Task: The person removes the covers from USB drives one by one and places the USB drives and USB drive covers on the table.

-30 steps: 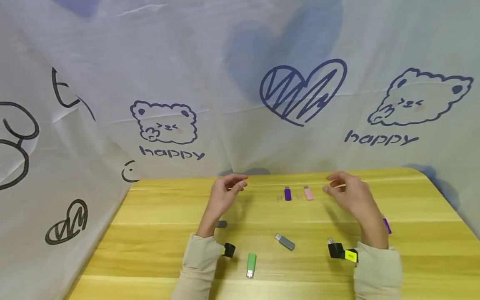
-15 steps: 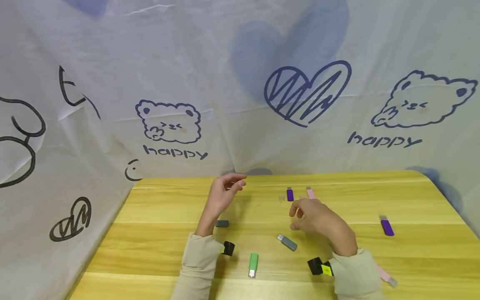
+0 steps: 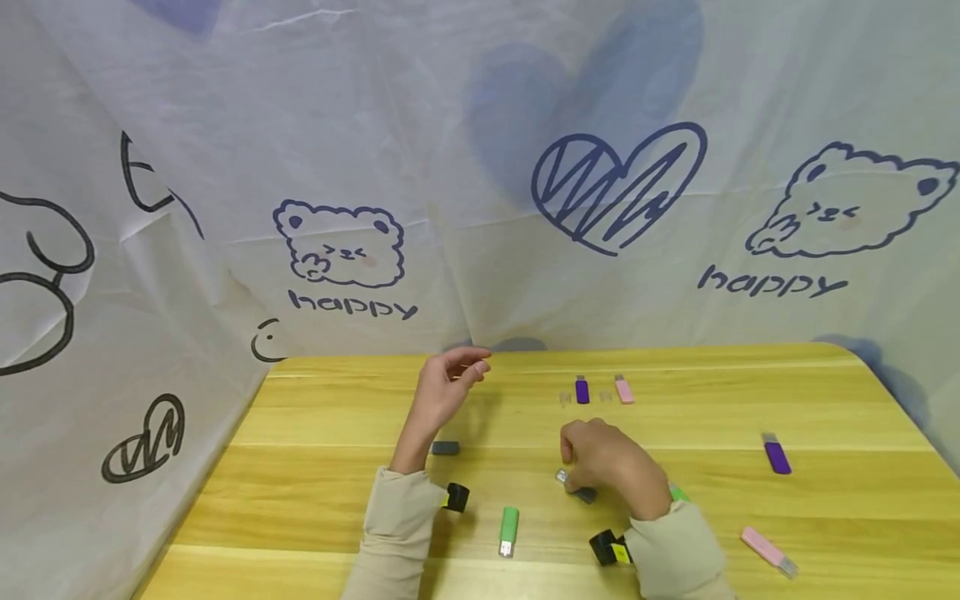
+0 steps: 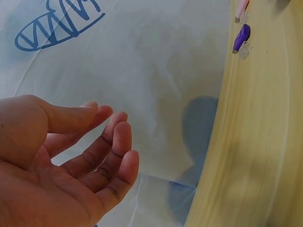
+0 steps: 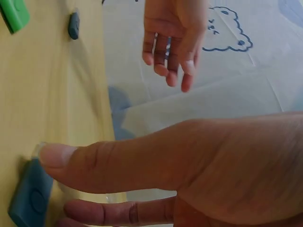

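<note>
My right hand (image 3: 611, 458) reaches down over a grey USB stick (image 3: 586, 496) at the middle of the table, partly covering it. Seen from the right wrist, the thumb tip overlaps the plug end of this grey stick (image 5: 31, 196), with the other fingers apart from the thumb. Raised near the table's back edge, my left hand (image 3: 446, 392) holds nothing, its fingers loosely bent. Beside the left forearm lies a short dark grey piece (image 3: 445, 448). A green USB stick (image 3: 509, 527) lies between the forearms, plug toward me.
At the back stand out a purple USB stick (image 3: 582, 391), a pink one (image 3: 624, 390) and clear caps (image 3: 565, 399) on the wooden table (image 3: 315, 500). Further right lie another purple stick (image 3: 777, 457) and pink stick (image 3: 763, 546). Green plastic (image 3: 678, 493) peeks out behind the right wrist.
My right hand has moved left and toward me, from beside the back pink stick to the grey USB stick. The purple and pink sticks at right came into view. My left hand stayed put.
</note>
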`<state>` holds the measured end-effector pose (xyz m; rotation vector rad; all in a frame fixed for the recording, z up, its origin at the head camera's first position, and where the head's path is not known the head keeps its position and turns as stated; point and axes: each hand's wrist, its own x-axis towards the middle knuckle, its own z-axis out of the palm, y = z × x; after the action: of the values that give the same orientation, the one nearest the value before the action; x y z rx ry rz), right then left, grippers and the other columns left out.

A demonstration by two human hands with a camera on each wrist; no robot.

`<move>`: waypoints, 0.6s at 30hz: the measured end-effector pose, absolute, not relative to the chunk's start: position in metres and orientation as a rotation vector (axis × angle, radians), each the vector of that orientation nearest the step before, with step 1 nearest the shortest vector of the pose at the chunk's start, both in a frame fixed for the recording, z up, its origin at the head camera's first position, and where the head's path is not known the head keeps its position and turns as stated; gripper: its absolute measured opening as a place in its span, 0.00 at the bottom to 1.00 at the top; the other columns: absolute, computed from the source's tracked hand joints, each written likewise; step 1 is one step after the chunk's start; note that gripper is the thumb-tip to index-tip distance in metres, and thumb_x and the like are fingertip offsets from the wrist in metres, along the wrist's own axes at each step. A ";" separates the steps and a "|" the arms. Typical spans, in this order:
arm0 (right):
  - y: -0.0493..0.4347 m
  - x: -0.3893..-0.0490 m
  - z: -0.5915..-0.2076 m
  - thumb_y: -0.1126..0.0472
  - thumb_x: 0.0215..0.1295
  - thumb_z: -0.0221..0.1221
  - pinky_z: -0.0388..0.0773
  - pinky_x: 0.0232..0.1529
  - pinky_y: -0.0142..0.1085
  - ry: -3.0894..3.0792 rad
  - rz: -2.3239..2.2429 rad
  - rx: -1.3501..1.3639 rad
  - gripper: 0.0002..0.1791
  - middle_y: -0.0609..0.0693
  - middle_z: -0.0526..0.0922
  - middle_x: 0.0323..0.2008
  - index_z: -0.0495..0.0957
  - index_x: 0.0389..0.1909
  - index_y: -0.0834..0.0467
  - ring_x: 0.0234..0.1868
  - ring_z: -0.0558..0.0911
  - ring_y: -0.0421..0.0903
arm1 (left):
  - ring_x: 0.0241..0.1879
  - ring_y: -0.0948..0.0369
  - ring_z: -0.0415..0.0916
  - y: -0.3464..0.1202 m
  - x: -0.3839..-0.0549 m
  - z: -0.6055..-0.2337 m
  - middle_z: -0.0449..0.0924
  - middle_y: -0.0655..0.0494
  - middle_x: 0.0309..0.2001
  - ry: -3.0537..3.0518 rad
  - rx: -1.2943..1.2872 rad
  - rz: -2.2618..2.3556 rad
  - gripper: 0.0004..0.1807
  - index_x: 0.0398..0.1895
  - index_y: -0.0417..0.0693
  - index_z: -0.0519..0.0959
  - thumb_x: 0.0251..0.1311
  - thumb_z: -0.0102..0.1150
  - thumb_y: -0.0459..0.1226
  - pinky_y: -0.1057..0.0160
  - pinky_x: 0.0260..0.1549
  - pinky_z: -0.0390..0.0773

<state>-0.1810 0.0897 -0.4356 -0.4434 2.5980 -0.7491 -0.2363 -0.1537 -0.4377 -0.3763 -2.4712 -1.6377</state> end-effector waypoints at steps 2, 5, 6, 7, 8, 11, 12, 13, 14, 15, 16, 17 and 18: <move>0.087 -0.181 -0.437 0.73 0.48 0.75 0.70 0.30 0.38 2.612 -0.740 -0.445 0.18 0.50 0.73 0.28 0.73 0.30 0.59 0.30 0.72 0.48 | 0.43 0.49 0.83 -0.153 -0.236 -0.437 0.85 0.44 0.46 -2.477 -0.378 -1.636 0.10 0.51 0.38 0.85 0.70 0.61 0.29 0.56 0.44 0.84; 0.084 -0.180 -0.439 0.75 0.46 0.73 0.69 0.28 0.36 2.637 -0.709 -0.438 0.18 0.50 0.73 0.26 0.72 0.28 0.59 0.27 0.72 0.47 | 0.45 0.49 0.83 -0.153 -0.236 -0.437 0.85 0.44 0.46 -2.485 -0.376 -1.632 0.10 0.51 0.38 0.85 0.70 0.61 0.29 0.55 0.44 0.84; 0.083 -0.180 -0.440 0.75 0.46 0.73 0.69 0.28 0.36 2.644 -0.697 -0.435 0.18 0.50 0.73 0.25 0.72 0.27 0.58 0.27 0.72 0.47 | 0.45 0.49 0.83 -0.152 -0.236 -0.436 0.85 0.44 0.46 -2.488 -0.374 -1.629 0.10 0.51 0.38 0.85 0.70 0.61 0.28 0.55 0.44 0.84; 0.082 -0.180 -0.441 0.75 0.46 0.73 0.69 0.27 0.36 2.652 -0.685 -0.433 0.18 0.50 0.73 0.25 0.72 0.26 0.58 0.26 0.72 0.47 | 0.45 0.49 0.83 -0.152 -0.236 -0.436 0.85 0.44 0.46 -2.489 -0.371 -1.626 0.10 0.51 0.38 0.85 0.70 0.62 0.28 0.56 0.44 0.84; 0.081 -0.180 -0.441 0.76 0.46 0.72 0.69 0.26 0.35 2.661 -0.673 -0.432 0.18 0.50 0.73 0.24 0.72 0.25 0.58 0.25 0.73 0.47 | 0.45 0.49 0.83 -0.152 -0.236 -0.436 0.85 0.44 0.46 -2.488 -0.367 -1.624 0.10 0.51 0.38 0.85 0.69 0.62 0.28 0.56 0.45 0.84; 0.080 -0.181 -0.443 0.76 0.46 0.72 0.69 0.25 0.35 2.683 -0.650 -0.428 0.18 0.49 0.74 0.23 0.72 0.23 0.57 0.25 0.73 0.46 | 0.45 0.49 0.83 -0.152 -0.237 -0.436 0.85 0.44 0.46 -2.472 -0.358 -1.624 0.10 0.50 0.38 0.86 0.69 0.62 0.28 0.55 0.46 0.84; 0.081 -0.182 -0.443 0.77 0.46 0.72 0.70 0.25 0.35 2.686 -0.650 -0.424 0.18 0.49 0.74 0.23 0.72 0.23 0.57 0.25 0.73 0.46 | 0.45 0.49 0.83 -0.152 -0.237 -0.437 0.85 0.44 0.46 -2.467 -0.357 -1.625 0.10 0.50 0.38 0.86 0.69 0.63 0.28 0.55 0.46 0.83; 0.081 -0.182 -0.444 0.77 0.46 0.72 0.70 0.25 0.35 2.690 -0.648 -0.424 0.18 0.49 0.74 0.23 0.72 0.23 0.57 0.24 0.73 0.46 | 0.45 0.49 0.83 -0.152 -0.238 -0.437 0.85 0.44 0.46 -2.461 -0.356 -1.629 0.10 0.50 0.38 0.86 0.68 0.63 0.28 0.55 0.47 0.83; 0.081 -0.182 -0.444 0.77 0.46 0.71 0.70 0.25 0.34 2.691 -0.647 -0.425 0.18 0.49 0.74 0.23 0.72 0.23 0.57 0.24 0.73 0.46 | 0.45 0.49 0.83 -0.151 -0.238 -0.437 0.85 0.43 0.46 -2.455 -0.355 -1.633 0.10 0.50 0.38 0.86 0.68 0.63 0.28 0.55 0.47 0.83; 0.082 -0.183 -0.445 0.77 0.45 0.71 0.69 0.25 0.34 2.691 -0.648 -0.429 0.18 0.49 0.74 0.23 0.72 0.23 0.57 0.24 0.73 0.46 | 0.45 0.49 0.83 -0.151 -0.238 -0.438 0.85 0.44 0.46 -2.452 -0.353 -1.635 0.10 0.50 0.38 0.86 0.68 0.63 0.28 0.54 0.48 0.83; 0.082 -0.183 -0.445 0.78 0.45 0.70 0.69 0.25 0.34 2.688 -0.652 -0.434 0.18 0.49 0.74 0.23 0.72 0.23 0.57 0.24 0.73 0.46 | 0.45 0.49 0.83 -0.151 -0.238 -0.438 0.85 0.44 0.45 -2.451 -0.350 -1.638 0.10 0.50 0.38 0.86 0.68 0.63 0.28 0.54 0.48 0.83; 0.083 -0.183 -0.446 0.78 0.45 0.70 0.69 0.24 0.34 2.686 -0.659 -0.440 0.18 0.49 0.74 0.22 0.72 0.22 0.57 0.24 0.73 0.46 | 0.45 0.49 0.83 -0.151 -0.238 -0.439 0.86 0.44 0.45 -2.450 -0.347 -1.639 0.10 0.50 0.38 0.86 0.68 0.63 0.28 0.54 0.48 0.83; 0.083 -0.183 -0.446 0.79 0.45 0.69 0.69 0.24 0.34 2.685 -0.663 -0.451 0.17 0.49 0.74 0.22 0.72 0.22 0.57 0.24 0.73 0.46 | 0.45 0.49 0.83 -0.151 -0.238 -0.439 0.86 0.44 0.45 -2.448 -0.344 -1.639 0.10 0.49 0.38 0.86 0.68 0.63 0.28 0.54 0.47 0.83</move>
<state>-0.1831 0.0835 -0.4464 -0.4507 2.6853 -0.6632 -0.2380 -0.1506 -0.4391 -0.3435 -2.4481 -1.6388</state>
